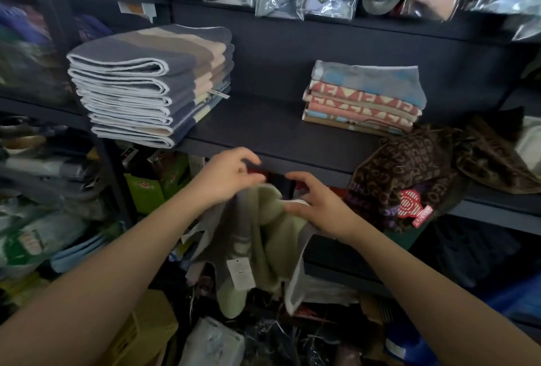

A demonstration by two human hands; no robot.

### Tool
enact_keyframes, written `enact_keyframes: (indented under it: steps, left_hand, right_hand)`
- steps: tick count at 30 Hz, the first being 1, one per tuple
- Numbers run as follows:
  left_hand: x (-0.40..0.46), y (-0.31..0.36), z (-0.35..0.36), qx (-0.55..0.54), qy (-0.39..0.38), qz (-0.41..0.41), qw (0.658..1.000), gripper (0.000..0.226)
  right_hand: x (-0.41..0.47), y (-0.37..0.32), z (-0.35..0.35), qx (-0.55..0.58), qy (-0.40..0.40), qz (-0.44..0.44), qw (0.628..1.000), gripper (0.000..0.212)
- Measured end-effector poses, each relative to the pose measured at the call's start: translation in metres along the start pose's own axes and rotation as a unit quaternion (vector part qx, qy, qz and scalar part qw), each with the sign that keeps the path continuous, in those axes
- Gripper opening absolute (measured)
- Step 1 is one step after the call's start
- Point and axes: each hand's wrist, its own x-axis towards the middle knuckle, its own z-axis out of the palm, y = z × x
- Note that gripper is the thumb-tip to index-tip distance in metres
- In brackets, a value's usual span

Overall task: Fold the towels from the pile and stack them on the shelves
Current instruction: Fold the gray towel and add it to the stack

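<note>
two hands [231,178] grip one towel [263,237]; seemingly two stacks [152,84]

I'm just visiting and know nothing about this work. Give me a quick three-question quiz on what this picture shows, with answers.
1. True or false: the green and grey towel in the person's hands is already folded flat on the shelf.
2. Which folded stack is taller?
A. the grey striped stack
B. the pink patterned stack
3. What lies crumpled at the right end of the shelf?

Key
1. False: it hangs loose below the shelf edge, gripped by the left hand and the right hand.
2. A.
3. A brown patterned towel with a red tag.
</note>
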Motion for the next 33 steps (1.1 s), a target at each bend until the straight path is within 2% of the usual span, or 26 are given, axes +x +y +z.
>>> enact_keyframes:
  steps: [2, 4, 7, 9, 12, 15, 18, 20, 22, 25, 27, 29, 32, 33]
  left_hand:
    - [-0.001, 0.016, 0.007, 0.046, -0.063, 0.069, 0.995, 0.013]
    - [-0.003, 0.03, 0.01, 0.081, -0.093, 0.121, 0.985, 0.013]
    - [-0.007, 0.041, 0.012, 0.068, -0.054, 0.187, 0.979, 0.008]
    - [-0.008, 0.043, 0.014, 0.059, -0.039, 0.193, 0.979, 0.006]
    - [-0.006, 0.039, 0.021, 0.074, -0.034, 0.176, 0.981, 0.012]
    - [-0.008, 0.029, 0.025, 0.067, 0.001, 0.128, 0.99, 0.017]
    - [-0.015, 0.012, 0.03, 0.058, 0.041, 0.089, 0.994, 0.022]
    - [-0.022, 0.003, 0.034, -0.046, 0.07, 0.035, 0.996, 0.023]
    - [-0.028, 0.002, 0.041, -0.189, 0.109, -0.026, 0.976, 0.016]
    - [-0.031, 0.007, 0.049, -0.269, 0.187, -0.054, 0.943, 0.019]
    - [-0.031, 0.014, 0.053, -0.3, 0.221, -0.061, 0.926, 0.02]
    - [-0.03, 0.018, 0.057, -0.298, 0.23, -0.064, 0.924, 0.015]
    - [-0.031, 0.021, 0.063, -0.279, 0.225, -0.052, 0.932, 0.016]
    - [-0.032, 0.022, 0.064, -0.284, 0.216, -0.047, 0.933, 0.017]
  right_hand:
    - [0.005, -0.005, 0.002, 0.067, 0.003, -0.022, 0.998, 0.043]
    - [0.01, -0.008, 0.004, 0.106, 0.008, -0.045, 0.993, 0.036]
    - [0.01, -0.006, 0.004, 0.194, -0.039, -0.043, 0.979, 0.022]
    - [0.01, -0.004, -0.001, 0.254, -0.085, -0.022, 0.963, 0.018]
    - [0.012, 0.001, -0.006, 0.315, -0.12, -0.008, 0.941, 0.018]
    - [0.012, 0.002, -0.008, 0.356, -0.067, 0.004, 0.932, 0.015]
    - [0.013, -0.001, -0.014, 0.435, 0.006, 0.024, 0.9, 0.017]
    - [0.016, -0.001, -0.017, 0.471, 0.054, 0.051, 0.879, 0.019]
    - [0.016, -0.002, -0.016, 0.464, 0.068, 0.085, 0.879, 0.019]
    - [0.012, 0.001, -0.01, 0.409, 0.079, 0.133, 0.899, 0.013]
    - [0.006, 0.0, -0.008, 0.372, 0.085, 0.134, 0.915, 0.014]
    - [-0.001, -0.001, -0.009, 0.368, 0.054, 0.106, 0.922, 0.019]
    - [-0.009, -0.005, -0.01, 0.4, -0.053, 0.037, 0.914, 0.014]
    - [-0.011, -0.004, -0.011, 0.389, -0.086, 0.016, 0.917, 0.025]
